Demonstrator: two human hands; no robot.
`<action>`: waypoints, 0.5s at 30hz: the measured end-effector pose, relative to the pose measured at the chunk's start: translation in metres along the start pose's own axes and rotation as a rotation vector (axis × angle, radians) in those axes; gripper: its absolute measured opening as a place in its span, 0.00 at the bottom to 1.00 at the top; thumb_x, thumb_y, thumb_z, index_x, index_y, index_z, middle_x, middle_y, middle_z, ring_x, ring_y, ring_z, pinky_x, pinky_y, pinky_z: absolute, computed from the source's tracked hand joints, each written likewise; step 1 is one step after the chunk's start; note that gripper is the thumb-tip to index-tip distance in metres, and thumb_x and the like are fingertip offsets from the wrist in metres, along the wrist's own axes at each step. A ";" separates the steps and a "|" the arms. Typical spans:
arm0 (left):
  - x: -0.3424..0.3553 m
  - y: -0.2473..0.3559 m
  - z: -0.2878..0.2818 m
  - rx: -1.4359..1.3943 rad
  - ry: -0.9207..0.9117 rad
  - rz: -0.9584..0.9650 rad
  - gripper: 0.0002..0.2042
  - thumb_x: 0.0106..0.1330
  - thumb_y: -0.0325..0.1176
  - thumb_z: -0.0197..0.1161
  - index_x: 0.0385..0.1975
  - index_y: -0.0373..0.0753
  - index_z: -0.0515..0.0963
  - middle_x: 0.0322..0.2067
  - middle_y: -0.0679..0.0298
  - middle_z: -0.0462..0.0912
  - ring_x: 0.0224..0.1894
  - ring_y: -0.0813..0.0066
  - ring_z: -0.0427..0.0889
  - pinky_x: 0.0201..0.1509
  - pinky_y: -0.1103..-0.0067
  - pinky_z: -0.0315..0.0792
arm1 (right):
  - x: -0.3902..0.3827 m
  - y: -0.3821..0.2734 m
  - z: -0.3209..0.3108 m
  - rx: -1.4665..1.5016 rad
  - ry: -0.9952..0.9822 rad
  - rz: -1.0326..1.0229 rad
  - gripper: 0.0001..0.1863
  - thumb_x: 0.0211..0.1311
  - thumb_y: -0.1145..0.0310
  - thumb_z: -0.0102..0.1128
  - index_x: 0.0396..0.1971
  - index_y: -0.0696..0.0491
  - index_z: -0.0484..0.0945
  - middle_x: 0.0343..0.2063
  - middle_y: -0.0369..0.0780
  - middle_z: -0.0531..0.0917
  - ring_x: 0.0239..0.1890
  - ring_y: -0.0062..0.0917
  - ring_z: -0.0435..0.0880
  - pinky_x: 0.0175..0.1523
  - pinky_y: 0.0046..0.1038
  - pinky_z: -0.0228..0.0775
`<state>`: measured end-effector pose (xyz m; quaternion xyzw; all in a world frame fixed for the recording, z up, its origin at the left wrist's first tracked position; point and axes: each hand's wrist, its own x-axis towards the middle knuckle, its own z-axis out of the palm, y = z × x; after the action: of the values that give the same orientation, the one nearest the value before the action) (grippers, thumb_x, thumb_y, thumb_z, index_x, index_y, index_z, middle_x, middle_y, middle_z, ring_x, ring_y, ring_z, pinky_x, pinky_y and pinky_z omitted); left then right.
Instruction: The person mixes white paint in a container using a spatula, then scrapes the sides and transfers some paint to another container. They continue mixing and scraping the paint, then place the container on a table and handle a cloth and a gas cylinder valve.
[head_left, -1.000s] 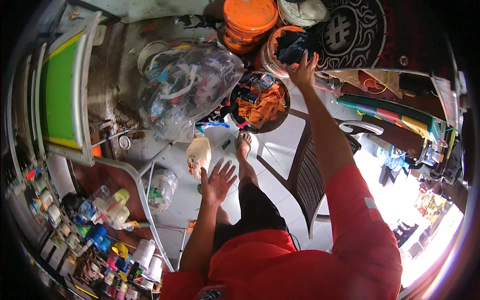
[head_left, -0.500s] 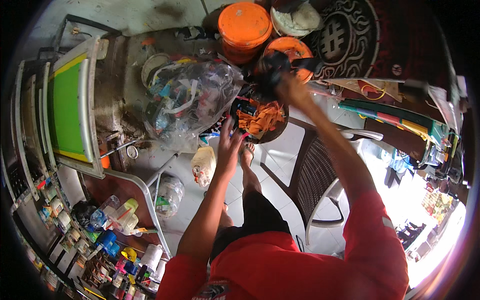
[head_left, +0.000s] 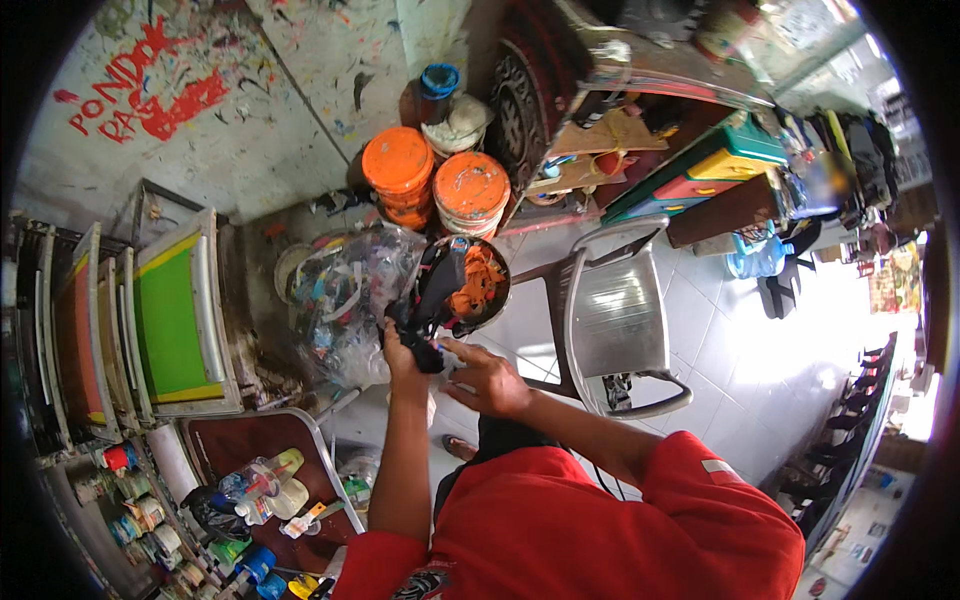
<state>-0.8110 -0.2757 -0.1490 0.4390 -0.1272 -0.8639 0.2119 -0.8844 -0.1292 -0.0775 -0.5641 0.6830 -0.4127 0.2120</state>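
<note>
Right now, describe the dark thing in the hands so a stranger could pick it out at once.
Start at the two orange-lidded buckets by the paint-splattered wall; just below them sits a round basin of orange scraps. The black cloth hangs in front of that basin, gripped by the left hand, with the right hand beside it. It is the only black, limp piece among orange scraps and a clear plastic bag.

Red painted lettering (head_left: 140, 100) across the spattered wall, upper left. Clear plastic bag (head_left: 345, 300) stuffed with mixed scraps — just left of the dark bowl. Two round orange-lidded tubs (head_left: 435, 180) behind — side by side. Small bottles and jars (head_left: 255, 490) lower left.
</note>
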 end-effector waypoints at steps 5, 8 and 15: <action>-0.093 -0.044 -0.020 0.178 -0.416 0.059 0.21 0.70 0.50 0.42 0.54 0.43 0.65 0.49 0.62 0.70 0.51 0.70 0.69 0.55 0.73 0.64 | -0.027 -0.076 0.027 -0.093 0.425 0.066 0.27 0.50 0.54 0.61 0.50 0.52 0.75 0.56 0.53 0.67 0.59 0.51 0.62 0.64 0.46 0.52; -0.123 -0.059 -0.066 0.083 -0.758 0.021 0.35 0.64 0.64 0.38 0.63 0.44 0.55 0.60 0.62 0.62 0.62 0.67 0.60 0.65 0.69 0.55 | -0.056 -0.098 0.044 -0.211 0.373 0.077 0.14 0.54 0.60 0.58 0.32 0.54 0.81 0.39 0.46 0.79 0.47 0.41 0.75 0.52 0.37 0.67; -0.274 -0.076 -0.039 0.464 -1.063 -0.099 0.59 0.43 0.83 0.24 0.67 0.37 0.44 0.69 0.57 0.45 0.70 0.64 0.44 0.70 0.60 0.37 | -0.081 0.036 -0.003 -1.023 0.167 -0.159 0.11 0.47 0.62 0.56 0.26 0.55 0.77 0.20 0.42 0.79 0.20 0.34 0.78 0.21 0.36 0.67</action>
<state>-0.6544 -0.0796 -0.0090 -0.0147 -0.3816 -0.9239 -0.0232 -0.8857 -0.0512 -0.1192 -0.6110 0.7667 -0.0847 -0.1779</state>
